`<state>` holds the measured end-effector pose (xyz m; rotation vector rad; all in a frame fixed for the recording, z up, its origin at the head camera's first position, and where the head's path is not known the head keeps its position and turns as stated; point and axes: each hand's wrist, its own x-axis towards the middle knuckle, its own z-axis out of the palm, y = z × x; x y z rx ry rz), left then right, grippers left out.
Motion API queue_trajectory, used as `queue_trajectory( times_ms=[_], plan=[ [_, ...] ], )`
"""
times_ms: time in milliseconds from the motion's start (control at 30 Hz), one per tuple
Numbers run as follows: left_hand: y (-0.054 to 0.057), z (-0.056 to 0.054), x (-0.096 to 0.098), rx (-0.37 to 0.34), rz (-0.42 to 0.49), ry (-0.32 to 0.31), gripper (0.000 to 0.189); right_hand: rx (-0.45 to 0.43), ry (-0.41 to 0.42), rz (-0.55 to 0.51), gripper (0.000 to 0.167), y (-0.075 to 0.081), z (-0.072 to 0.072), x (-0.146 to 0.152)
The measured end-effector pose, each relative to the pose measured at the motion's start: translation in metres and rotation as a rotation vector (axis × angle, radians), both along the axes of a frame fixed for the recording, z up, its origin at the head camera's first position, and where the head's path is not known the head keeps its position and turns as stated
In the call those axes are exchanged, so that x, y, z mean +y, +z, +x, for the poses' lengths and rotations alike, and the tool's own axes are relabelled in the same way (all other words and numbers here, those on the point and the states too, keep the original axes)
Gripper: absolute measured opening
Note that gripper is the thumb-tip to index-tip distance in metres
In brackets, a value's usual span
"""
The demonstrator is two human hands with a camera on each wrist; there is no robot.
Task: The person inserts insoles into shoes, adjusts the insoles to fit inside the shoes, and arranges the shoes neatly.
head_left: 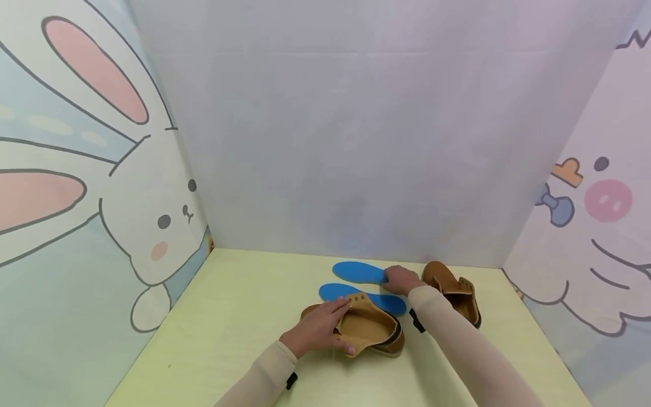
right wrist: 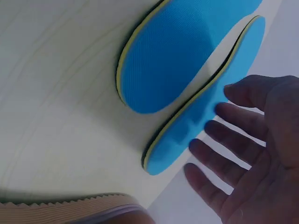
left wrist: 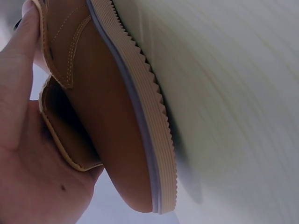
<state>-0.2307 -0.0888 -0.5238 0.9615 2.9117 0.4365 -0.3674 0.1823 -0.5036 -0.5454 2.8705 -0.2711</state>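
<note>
A brown lace-up shoe [head_left: 394, 342] sits low in the middle of the head view, its opening spread and tan lining showing. My left hand [head_left: 316, 329] holds it by the flaps beside the opening; in the left wrist view its thumb [left wrist: 21, 51] lies along one flap edge. Two blue insoles lie behind the shoe. Over the right end of the far insole [head_left: 356, 272] is my right hand [head_left: 402, 280]. Its fingers are spread and relaxed in the right wrist view, reaching to the far insole [right wrist: 205, 109]; contact is unclear. The near insole [right wrist: 163, 65] is partly behind the shoe.
A second brown shoe [head_left: 442, 276] stands right of my right hand, toe toward the back wall [head_left: 346, 141]. Cartoon-printed walls enclose the pale yellow tabletop [head_left: 244, 299] at left and right. Black straps [head_left: 417, 321] show under both wrists.
</note>
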Motion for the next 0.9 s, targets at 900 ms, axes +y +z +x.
queue_trajectory(
  times_ms=[900],
  plan=[
    [-0.004,0.0,0.0,0.002,0.008,0.002,0.109,0.098,-0.021,-0.004,0.065,-0.034,-0.031,0.001]
  ],
)
